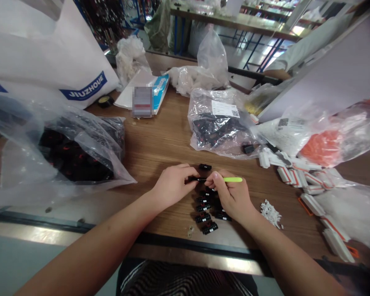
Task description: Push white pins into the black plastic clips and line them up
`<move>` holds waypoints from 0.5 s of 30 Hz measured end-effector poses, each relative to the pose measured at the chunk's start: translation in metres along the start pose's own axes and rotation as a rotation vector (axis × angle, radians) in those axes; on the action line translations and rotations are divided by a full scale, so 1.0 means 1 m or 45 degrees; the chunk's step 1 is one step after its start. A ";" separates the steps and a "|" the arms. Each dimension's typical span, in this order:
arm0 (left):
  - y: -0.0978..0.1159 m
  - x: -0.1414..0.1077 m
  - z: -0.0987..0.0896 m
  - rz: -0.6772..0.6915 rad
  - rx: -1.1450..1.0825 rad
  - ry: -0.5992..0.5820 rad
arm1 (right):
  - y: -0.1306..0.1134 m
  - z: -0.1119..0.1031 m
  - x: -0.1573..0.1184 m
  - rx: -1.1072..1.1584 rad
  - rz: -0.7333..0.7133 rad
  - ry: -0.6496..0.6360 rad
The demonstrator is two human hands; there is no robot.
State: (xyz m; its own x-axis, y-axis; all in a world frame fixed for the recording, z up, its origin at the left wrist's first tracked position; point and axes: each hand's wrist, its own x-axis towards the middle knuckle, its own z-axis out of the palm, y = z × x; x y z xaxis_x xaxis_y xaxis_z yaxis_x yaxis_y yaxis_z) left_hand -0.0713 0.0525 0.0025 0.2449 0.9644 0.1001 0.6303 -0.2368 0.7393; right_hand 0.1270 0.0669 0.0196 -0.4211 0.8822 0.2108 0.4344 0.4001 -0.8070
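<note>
My left hand (176, 184) pinches a small black connector (191, 179) above the wooden table. My right hand (231, 193) is closed around a tool with a yellow-green handle (233, 179), its dark tip pointing left at the connector. Just beyond the hands lies a single black connector (205, 167). Nearer the table edge, several black connectors with small white pieces (202, 218) lie in loose rows, partly hidden under my right hand. A pile of small white pieces (270, 213) sits to the right of my right forearm.
An open clear bag of black parts (77, 156) is at the left. A sealed bag of black parts (217, 123) lies beyond the hands. White and orange parts (305, 179) and bags line the right side. A booklet (160, 92) lies at the back of the table (154, 142).
</note>
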 end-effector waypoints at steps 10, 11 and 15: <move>0.001 0.000 -0.001 0.034 0.035 0.002 | -0.004 -0.006 0.003 -0.002 -0.019 -0.023; 0.001 0.000 -0.001 0.038 0.041 0.005 | -0.003 -0.009 0.003 0.068 0.023 0.039; 0.000 0.001 -0.003 -0.008 0.135 0.053 | -0.004 -0.025 0.003 0.229 0.154 0.260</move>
State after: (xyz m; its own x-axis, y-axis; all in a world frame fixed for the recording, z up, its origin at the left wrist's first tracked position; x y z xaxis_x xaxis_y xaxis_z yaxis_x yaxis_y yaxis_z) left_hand -0.0735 0.0533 0.0049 0.2112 0.9695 0.1246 0.7067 -0.2395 0.6658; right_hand 0.1439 0.0742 0.0376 -0.1980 0.9598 0.1989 0.3160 0.2546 -0.9140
